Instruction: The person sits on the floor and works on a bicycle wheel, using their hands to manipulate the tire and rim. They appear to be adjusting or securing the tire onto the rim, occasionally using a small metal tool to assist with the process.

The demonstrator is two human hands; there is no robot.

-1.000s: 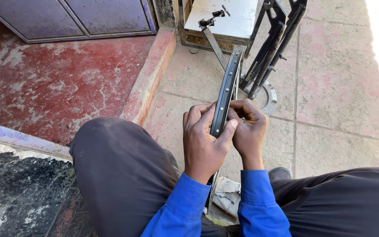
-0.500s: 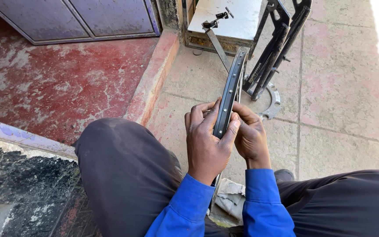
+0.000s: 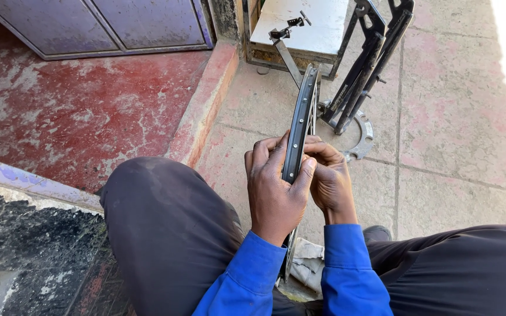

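A black bicycle wheel rim (image 3: 301, 114) with thin spokes stands on edge between my knees, seen edge-on. My left hand (image 3: 274, 188) wraps around the rim from the left, thumb pressed on its inner face. My right hand (image 3: 330, 181) grips the rim from the right side, fingers curled against it beside the left hand. Both blue sleeves reach up from the bottom of the view. The rim's lower part is hidden behind my wrists.
A black bicycle frame (image 3: 368, 64) leans on a metal stand ahead. A toothed chainring (image 3: 363, 140) lies on the paving. A pale box (image 3: 308, 26) with a small metal part sits beyond. A red raised step (image 3: 89, 111) and door lie left.
The view has shifted slightly; both hands stay clamped on the rim, with the fingers adjusted a little along it.
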